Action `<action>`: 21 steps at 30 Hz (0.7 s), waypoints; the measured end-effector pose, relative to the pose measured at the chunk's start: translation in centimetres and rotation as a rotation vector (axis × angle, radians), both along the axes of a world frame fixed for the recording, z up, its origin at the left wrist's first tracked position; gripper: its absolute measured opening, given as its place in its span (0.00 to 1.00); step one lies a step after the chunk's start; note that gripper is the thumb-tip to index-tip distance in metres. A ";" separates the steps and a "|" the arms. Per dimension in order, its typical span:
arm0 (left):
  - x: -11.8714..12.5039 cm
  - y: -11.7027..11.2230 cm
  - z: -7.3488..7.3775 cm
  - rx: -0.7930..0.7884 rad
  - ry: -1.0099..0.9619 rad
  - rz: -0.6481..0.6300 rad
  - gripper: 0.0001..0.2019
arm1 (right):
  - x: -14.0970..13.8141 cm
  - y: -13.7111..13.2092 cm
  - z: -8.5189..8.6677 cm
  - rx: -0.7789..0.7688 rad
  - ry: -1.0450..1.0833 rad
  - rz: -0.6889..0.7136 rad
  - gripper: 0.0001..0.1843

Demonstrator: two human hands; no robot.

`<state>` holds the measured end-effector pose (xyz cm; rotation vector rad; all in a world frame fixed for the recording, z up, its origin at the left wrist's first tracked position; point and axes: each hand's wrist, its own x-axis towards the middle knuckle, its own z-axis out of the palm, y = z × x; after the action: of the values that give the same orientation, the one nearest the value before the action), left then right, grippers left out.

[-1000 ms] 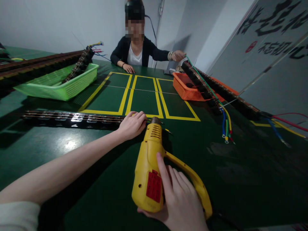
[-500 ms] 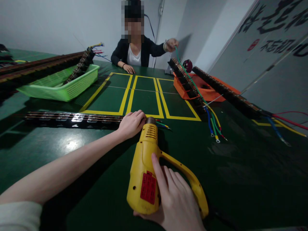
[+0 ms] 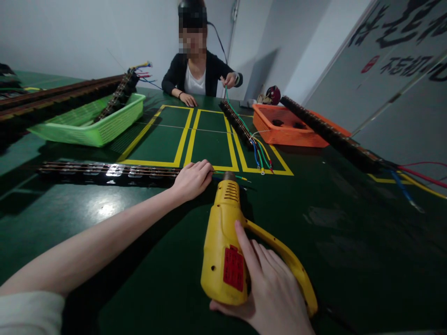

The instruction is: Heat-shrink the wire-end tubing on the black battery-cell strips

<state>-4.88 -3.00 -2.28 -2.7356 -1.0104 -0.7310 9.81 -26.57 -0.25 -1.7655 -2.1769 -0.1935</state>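
Observation:
My right hand [image 3: 270, 284] is wrapped round a yellow heat gun [image 3: 223, 242] with a red label, its index finger lying along the body. The gun's metal nozzle points away from me at several coloured wires [image 3: 240, 177]. These wires come out of the right end of a long black strip [image 3: 115, 172] with copper-coloured lines, lying across the table. My left hand [image 3: 194, 178] is closed over that end of the strip, next to the nozzle. What its fingertips grip is partly hidden under the hand.
Across the green table [image 3: 167, 288] sits a co-worker [image 3: 195, 74], holding another wired strip [image 3: 237, 123] by its green wire. A green basket [image 3: 104, 128] with strips stands left. An orange basket [image 3: 289, 135] stands right, with a strip [image 3: 335, 137] resting across it. Yellow tape [image 3: 185, 139] marks rectangles.
My right hand has moved the heat gun to the right along the wires. My left hand stays put. The co-worker's strip has moved left, off the orange basket onto the taped rectangles.

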 end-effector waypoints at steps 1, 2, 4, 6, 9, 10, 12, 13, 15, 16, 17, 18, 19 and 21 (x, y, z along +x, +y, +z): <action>0.0 0.0 0.0 -0.005 -0.004 -0.005 0.12 | 0.3 0.0 0.0 0.006 -0.006 -0.012 0.63; -0.1 0.0 0.0 -0.012 -0.010 -0.010 0.12 | 0.5 -0.1 0.0 0.014 -0.016 -0.025 0.63; -0.1 0.0 0.0 -0.020 -0.020 -0.014 0.12 | 0.8 -0.2 0.1 0.031 -0.041 -0.045 0.63; -0.1 0.0 0.0 -0.017 -0.026 -0.009 0.12 | 1.1 -0.3 0.1 0.045 -0.066 -0.058 0.64; 0.0 0.0 -0.1 -0.010 -0.034 -0.010 0.12 | 1.2 -0.5 0.1 0.053 -0.087 -0.070 0.65; 0.1 0.0 -0.1 -0.011 -0.036 -0.012 0.12 | 1.2 -0.5 0.0 0.058 -0.090 -0.073 0.65; 0.1 0.0 -0.1 -0.012 -0.038 -0.014 0.11 | 1.0 -0.5 -0.1 0.062 -0.093 -0.079 0.65; 0.1 0.0 -0.1 -0.012 -0.037 -0.013 0.11 | 0.8 -0.5 -0.1 0.063 -0.093 -0.083 0.65; 0.1 0.0 0.0 -0.013 -0.034 -0.014 0.11 | 0.4 -0.5 -0.2 0.056 -0.081 -0.085 0.65; 0.1 0.0 0.0 -0.014 -0.032 -0.017 0.12 | 0.1 -0.4 -0.3 0.048 -0.071 -0.079 0.64; 0.1 0.0 0.0 -0.016 -0.030 -0.018 0.12 | -0.3 -0.3 -0.3 0.040 -0.058 -0.068 0.63; 0.1 0.0 0.0 -0.019 -0.029 -0.019 0.12 | -0.6 -0.2 -0.3 0.034 -0.045 -0.053 0.62; 0.1 0.0 0.0 -0.023 -0.027 -0.016 0.12 | -1.0 -0.1 -0.3 0.027 -0.034 -0.037 0.62; 0.2 0.0 0.0 -0.031 -0.022 -0.009 0.13 | -1.6 0.1 -0.3 0.023 -0.027 -0.003 0.60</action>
<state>-4.72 -2.97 -2.27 -2.7659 -1.0230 -0.7548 8.17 -26.48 -0.53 -1.7635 -2.1821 -0.2432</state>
